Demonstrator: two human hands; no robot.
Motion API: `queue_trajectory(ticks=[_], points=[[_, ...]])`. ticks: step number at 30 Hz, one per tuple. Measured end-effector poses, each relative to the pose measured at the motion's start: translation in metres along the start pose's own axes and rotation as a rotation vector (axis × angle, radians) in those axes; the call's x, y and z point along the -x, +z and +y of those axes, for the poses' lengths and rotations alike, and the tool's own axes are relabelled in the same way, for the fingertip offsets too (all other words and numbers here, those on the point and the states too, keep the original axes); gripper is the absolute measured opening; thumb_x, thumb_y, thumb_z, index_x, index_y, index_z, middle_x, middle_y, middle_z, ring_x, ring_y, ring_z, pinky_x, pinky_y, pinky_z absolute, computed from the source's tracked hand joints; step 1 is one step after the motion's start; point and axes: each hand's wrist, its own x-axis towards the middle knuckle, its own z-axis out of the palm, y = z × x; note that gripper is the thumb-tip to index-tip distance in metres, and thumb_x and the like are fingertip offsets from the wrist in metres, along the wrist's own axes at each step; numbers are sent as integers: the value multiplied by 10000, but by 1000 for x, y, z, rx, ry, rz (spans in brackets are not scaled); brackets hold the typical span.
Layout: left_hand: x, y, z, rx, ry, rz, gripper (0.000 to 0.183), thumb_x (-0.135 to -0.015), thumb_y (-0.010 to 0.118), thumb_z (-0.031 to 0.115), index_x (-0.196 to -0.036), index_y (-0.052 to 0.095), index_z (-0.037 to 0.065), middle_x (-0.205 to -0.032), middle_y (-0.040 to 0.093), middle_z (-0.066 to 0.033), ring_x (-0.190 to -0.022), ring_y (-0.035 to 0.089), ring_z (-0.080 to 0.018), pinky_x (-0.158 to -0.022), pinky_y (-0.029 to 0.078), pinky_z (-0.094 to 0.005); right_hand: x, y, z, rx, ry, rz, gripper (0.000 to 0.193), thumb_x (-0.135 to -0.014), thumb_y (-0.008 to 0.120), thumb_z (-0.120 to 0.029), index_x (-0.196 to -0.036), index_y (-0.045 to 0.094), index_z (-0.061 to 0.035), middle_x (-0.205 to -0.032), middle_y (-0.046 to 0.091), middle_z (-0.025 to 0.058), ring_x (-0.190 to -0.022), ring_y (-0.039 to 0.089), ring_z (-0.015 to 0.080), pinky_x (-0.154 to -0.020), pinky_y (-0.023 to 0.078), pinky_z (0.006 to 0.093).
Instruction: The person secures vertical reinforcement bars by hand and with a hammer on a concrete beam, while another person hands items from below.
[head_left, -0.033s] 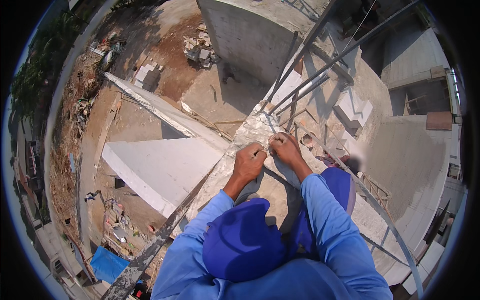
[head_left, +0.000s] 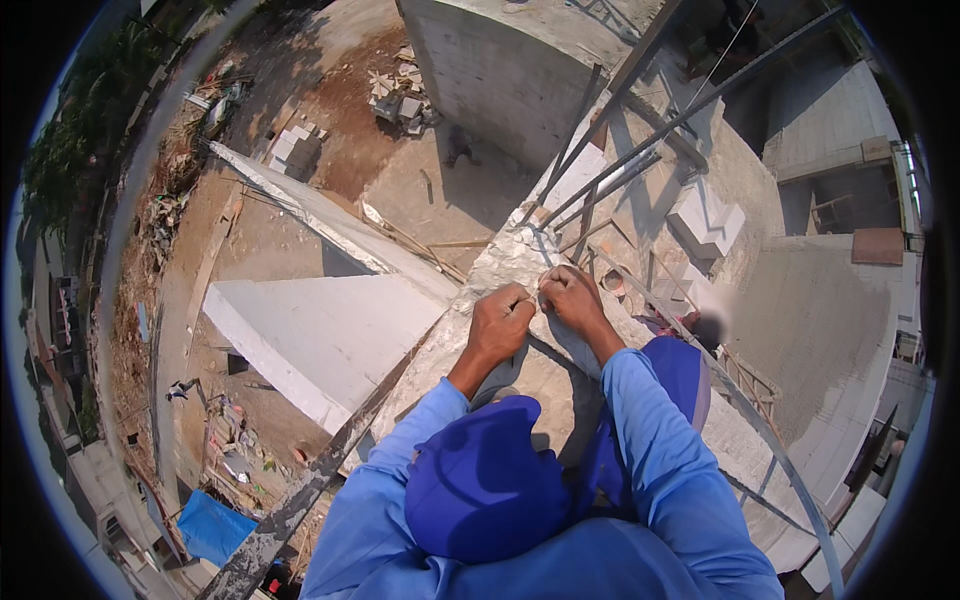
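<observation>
My left hand point(head_left: 499, 325) is closed, its thumb and fingers pinched together over the top of a rough concrete wall point(head_left: 505, 262). Right beside it, my right hand point(head_left: 570, 300) is closed too, with its fingers curled toward the left one. A tiny pale bit shows between the two hands, too small to name. Several dark steel bars point(head_left: 640, 140) rise from the wall top just beyond my hands. Blue sleeves cover both forearms, and my knees, in dark blue cloth, are bent close under my arms.
The wall stands high above the ground. A white slab-like wall point(head_left: 310, 335) lies to the left, with stacked white blocks point(head_left: 297, 148) farther off. At the right are white blocks point(head_left: 705, 222), a curved metal bar point(head_left: 765, 430) and a wooden ladder point(head_left: 752, 385). A blue tarp point(head_left: 215, 530) lies below left.
</observation>
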Motion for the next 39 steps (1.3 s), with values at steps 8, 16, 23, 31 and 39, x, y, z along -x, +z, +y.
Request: queue_trajectory(ticks=[8, 16, 23, 31, 39], points=[[-11, -2, -1, -24, 24, 6, 139, -835, 587, 119, -781, 611, -6, -670, 581, -97, -627, 539, -142, -604, 454, -316, 1, 4, -1, 75, -15, 42, 240, -814, 601, -236, -814, 685, -11, -694, 668, 78, -625, 626, 151, -614, 484, 314], [-15, -3, -2, -35, 68, -10, 173, -853, 586, 168, -795, 629, 11, -744, 620, -193, -678, 630, -331, -626, 485, -401, -1, 3, -1, 63, 54, 12, 226, -813, 603, -220, -803, 681, -8, -674, 667, 77, -626, 626, 140, -609, 482, 301], [-22, -4, 0, -59, 77, -98, 131, -845, 607, 129, -796, 628, 9, -687, 606, -85, -650, 581, -154, -620, 469, -314, 6, -2, -9, 85, 18, 24, 208, -829, 602, -210, -832, 677, -15, -697, 666, 69, -615, 627, 144, -598, 483, 303], [-27, -12, 2, -84, -96, -163, 147, -854, 605, 148, -838, 648, 9, -706, 620, -98, -668, 580, -157, -643, 477, -327, 3, -1, 6, -223, 23, 11, 182, -857, 603, -176, -839, 647, 0, -675, 602, 42, -581, 589, 124, -569, 479, 310], [-9, -10, -3, -239, -48, -130, 124, -850, 630, 129, -787, 626, 22, -659, 601, -44, -600, 556, -117, -565, 453, -300, -5, 4, 21, 2, -75, 108, 214, -856, 598, -214, -847, 674, -15, -745, 649, 103, -571, 614, 162, -570, 485, 343]])
